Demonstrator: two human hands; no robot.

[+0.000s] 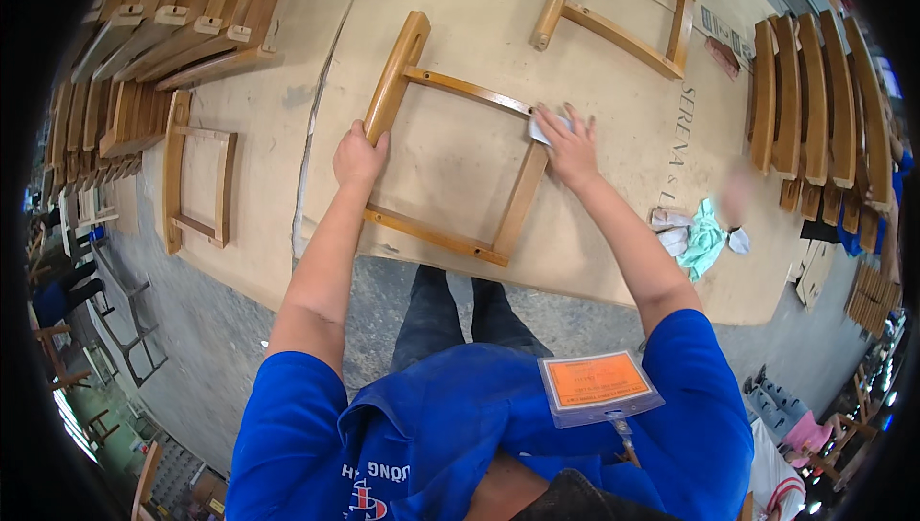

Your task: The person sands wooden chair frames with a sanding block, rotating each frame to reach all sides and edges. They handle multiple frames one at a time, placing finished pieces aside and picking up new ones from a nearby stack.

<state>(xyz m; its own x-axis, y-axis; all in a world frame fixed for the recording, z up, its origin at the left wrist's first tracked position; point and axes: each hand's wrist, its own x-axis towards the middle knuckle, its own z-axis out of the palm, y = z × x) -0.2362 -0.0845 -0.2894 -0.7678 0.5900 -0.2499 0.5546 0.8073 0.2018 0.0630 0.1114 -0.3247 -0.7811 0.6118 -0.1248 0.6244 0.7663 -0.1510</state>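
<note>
A varnished wooden frame (436,245), open in the middle, lies on a cardboard-covered worktable in front of me. Its thick rounded rail is on the left, and thinner bars form the other sides. My left hand (359,157) is wrapped around the lower part of that thick rail. At the frame's far right corner, my right hand (569,149) presses a small folded white sheet (542,130) against the wood, fingers extended over it. Whether the sheet is sandpaper or cloth I cannot tell.
Similar frames lie at the far right (628,34) and at the left (171,176). Stacks of wooden parts stand at the left (182,32) and right (815,99). Near the table's right side lies a crumpled mint-green cloth (704,241) beside whitish scraps (671,231).
</note>
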